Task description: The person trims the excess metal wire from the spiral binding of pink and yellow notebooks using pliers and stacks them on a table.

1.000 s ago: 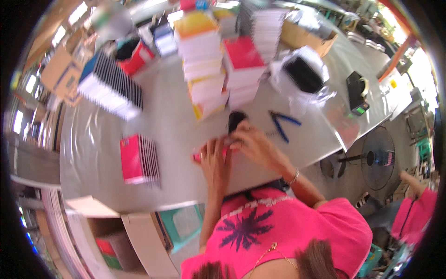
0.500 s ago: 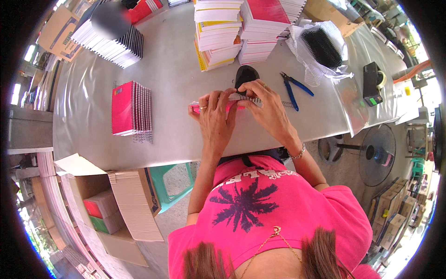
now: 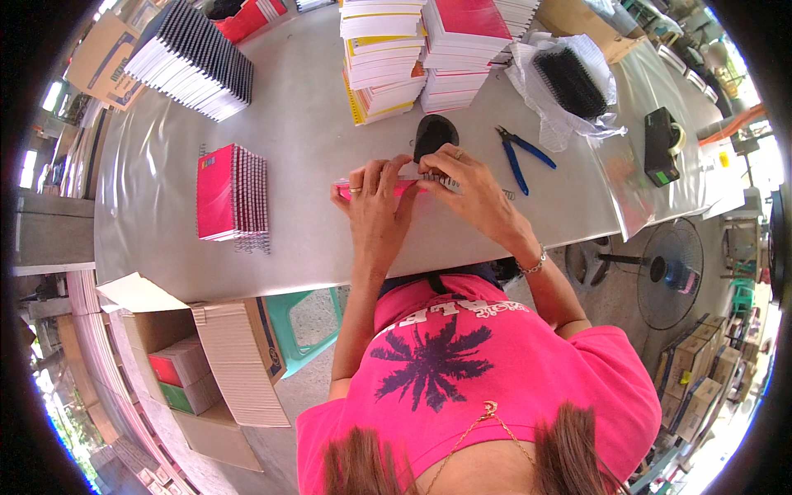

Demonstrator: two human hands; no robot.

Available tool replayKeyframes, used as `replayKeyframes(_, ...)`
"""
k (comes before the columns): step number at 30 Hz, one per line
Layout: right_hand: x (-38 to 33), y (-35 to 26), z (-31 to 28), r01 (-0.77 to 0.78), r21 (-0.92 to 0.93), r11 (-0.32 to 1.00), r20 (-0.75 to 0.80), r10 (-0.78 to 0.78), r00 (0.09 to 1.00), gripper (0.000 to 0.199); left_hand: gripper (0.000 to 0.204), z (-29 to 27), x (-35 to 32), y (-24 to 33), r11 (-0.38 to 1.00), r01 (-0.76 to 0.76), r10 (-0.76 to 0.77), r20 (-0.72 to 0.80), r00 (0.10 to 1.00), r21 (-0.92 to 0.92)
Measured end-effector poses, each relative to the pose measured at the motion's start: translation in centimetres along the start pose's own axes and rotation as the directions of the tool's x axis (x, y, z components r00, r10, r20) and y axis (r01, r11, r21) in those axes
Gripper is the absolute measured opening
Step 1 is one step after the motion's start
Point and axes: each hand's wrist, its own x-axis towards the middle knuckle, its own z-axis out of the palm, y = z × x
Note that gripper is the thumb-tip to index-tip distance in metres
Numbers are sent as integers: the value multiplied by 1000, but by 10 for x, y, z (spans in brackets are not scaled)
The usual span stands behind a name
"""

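Note:
A pink-covered notebook (image 3: 343, 190) lies at the middle of the table's near side, mostly hidden beneath my left hand (image 3: 375, 198). The fingers of that hand press down over it and hold it. My right hand (image 3: 474, 190) pinches a wire spiral coil (image 3: 444, 179) at the notebook's right end. The coil's loose tail shows just right of that hand. How far the coil runs through the holes is hidden by my fingers. Directly beyond my fingertips sits a black rounded object (image 3: 436, 136), its kind unclear.
Blue-handled cutters (image 3: 515, 167) lie to the right. Red spiral notebooks (image 3: 219, 194) are stacked at left, black-coiled ones (image 3: 194, 62) behind. Tall book stacks (image 3: 384, 62) stand at the back, near black coils in white wrapping (image 3: 569, 82) and a tape dispenser (image 3: 660, 148).
The coil's loose tail shows shorter on the right, and my right hand has shifted slightly. A dark blurred shape over the black-coiled stack at far left is gone. My left hand stays on the notebook.

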Motion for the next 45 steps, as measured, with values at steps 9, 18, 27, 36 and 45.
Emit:
replayKeyframes(9, -6, 1, 4, -43, 61, 997, 59, 39, 997, 23, 76, 8, -8, -1, 944, 117, -230, -358, 905, -309)
replayKeyframes(18, 25, 56, -24, 65, -168, 984, 108, -47, 993, 46, 76, 0, -1, -32, 883, 117, -166, -70, 984, -454)
replayKeyframes(27, 17, 78, -1, 5, -178, 984, 166, 25, 986, 52, 83, 11, 1, -49, 826, 113, -165, -46, 985, -552)
replayKeyframes(36, 4, 63, -29, -283, 782, 555, 457, -203, 866, 53, 101, 20, -1, -54, 776, 100, -177, -63, 982, -623)
replayKeyframes(45, 3, 20, -38, -341, 507, 791, 504, 49, 863, 45, 107, 18, -2, -56, 723, 158, -218, -5, 976, -673)
